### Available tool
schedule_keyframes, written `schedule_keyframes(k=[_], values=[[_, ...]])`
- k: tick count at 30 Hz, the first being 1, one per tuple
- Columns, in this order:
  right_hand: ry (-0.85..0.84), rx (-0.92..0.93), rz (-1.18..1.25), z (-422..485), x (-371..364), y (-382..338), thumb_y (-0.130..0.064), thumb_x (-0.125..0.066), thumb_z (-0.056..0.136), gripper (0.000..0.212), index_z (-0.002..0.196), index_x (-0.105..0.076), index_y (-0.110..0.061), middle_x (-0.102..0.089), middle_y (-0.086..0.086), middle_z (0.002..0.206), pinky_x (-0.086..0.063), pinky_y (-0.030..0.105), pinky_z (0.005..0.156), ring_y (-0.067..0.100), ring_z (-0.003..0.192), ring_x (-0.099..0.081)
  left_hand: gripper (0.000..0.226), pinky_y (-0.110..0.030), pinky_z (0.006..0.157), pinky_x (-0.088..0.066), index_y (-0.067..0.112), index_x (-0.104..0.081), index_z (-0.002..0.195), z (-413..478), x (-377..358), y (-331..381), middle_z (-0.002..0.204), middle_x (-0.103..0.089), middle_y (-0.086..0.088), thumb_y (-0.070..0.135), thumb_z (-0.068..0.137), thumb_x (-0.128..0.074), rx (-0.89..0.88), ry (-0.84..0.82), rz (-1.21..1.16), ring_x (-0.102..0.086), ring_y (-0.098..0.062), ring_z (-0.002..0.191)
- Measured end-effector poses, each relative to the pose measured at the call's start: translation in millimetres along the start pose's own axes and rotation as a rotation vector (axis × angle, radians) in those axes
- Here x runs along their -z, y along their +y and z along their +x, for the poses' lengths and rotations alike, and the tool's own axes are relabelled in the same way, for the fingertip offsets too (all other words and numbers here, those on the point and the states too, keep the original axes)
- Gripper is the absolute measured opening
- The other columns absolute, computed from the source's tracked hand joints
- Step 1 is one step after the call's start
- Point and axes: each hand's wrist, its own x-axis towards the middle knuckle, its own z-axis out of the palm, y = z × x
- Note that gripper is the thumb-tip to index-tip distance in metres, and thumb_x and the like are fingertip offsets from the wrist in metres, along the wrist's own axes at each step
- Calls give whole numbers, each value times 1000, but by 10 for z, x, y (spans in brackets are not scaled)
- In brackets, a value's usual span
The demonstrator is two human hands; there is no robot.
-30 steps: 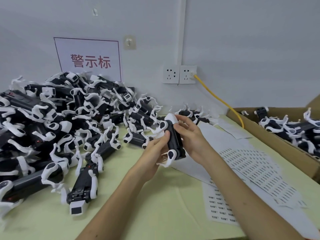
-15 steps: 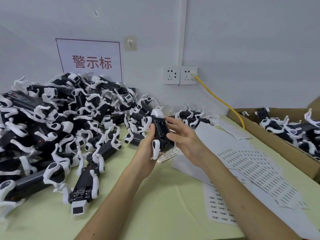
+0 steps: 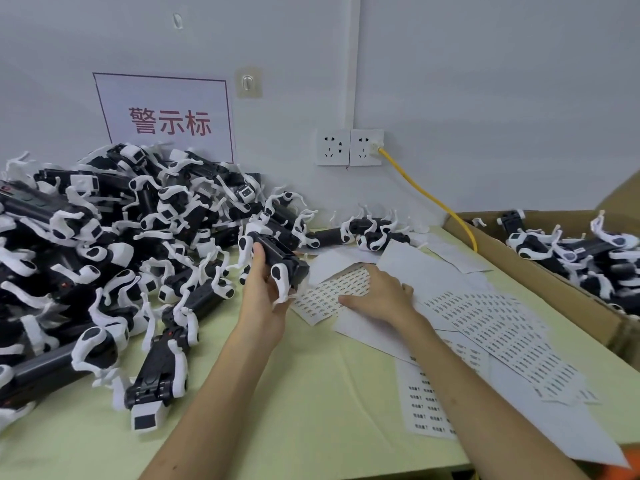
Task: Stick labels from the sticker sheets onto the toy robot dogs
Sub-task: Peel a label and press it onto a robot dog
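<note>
Left hand (image 3: pixel 263 289): grip clenched round a toy robot dog (image 3: pixel 280 259), held just above the table (image 3: pixel 311 393). Right hand (image 3: pixel 377 296): released, flat on a sticker sheet (image 3: pixel 322 299). Risk: the loose, overlapping sheets may slide, creasing a label during peeling. Pale green table; heaped dogs (image 3: pixel 121 237) left; cardboard box (image 3: pixel 540 271) right; white wall with sockets (image 3: pixel 349 147).

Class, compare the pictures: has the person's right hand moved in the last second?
Yes. The right hand left the toy dog and dropped onto the sticker sheet, below the wall socket.
</note>
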Motion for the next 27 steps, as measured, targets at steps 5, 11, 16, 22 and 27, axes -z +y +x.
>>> schedule_keyframes(k=[5,11,16,22,27], values=[[-132,55,172,-48,142,-13,-32,-84,75,74,139,-48,-38,-59,-8,128,-25,35,102,17,125,-53,54,-31,82,-49,16,-70,125,-4,2,-16,110,-75,-2,58,104,-44,0,1,48,-71,-19,96],[-82,81,148,-33,146,-23,-50,-78,82,61,136,-52,-39,-53,-2,137,-31,46,114,22,130,-51,52,-26,70,-50,17,-69,123,30,15,-65,97,-76,1,58,104,-45,-3,19,76,-71,-13,81],[-114,119,50,-43,112,-11,-49,-77,82,74,145,-40,-39,-56,-4,139,-22,44,112,23,134,-48,44,-23,60,-51,21,-72,113,9,0,-65,91,-78,5,56,104,-47,-16,45,105,-74,-9,73],[-3,175,506,-101,208,-65,13,-59,80,83,147,-41,-32,-54,-8,124,-53,22,62,15,94,-65,61,-27,60,-45,15,-57,145,-50,-62,-30,106,-73,-3,55,100,-52,-17,-13,109,-69,-17,79],[0,347,689,-129,248,-93,20,-47,81,94,153,-34,-39,-46,-8,146,-48,28,57,23,71,-63,81,-38,91,-57,11,-65,138,-98,-70,-11,129,-72,-12,61,74,-71,10,-119,48,-71,-30,113]])
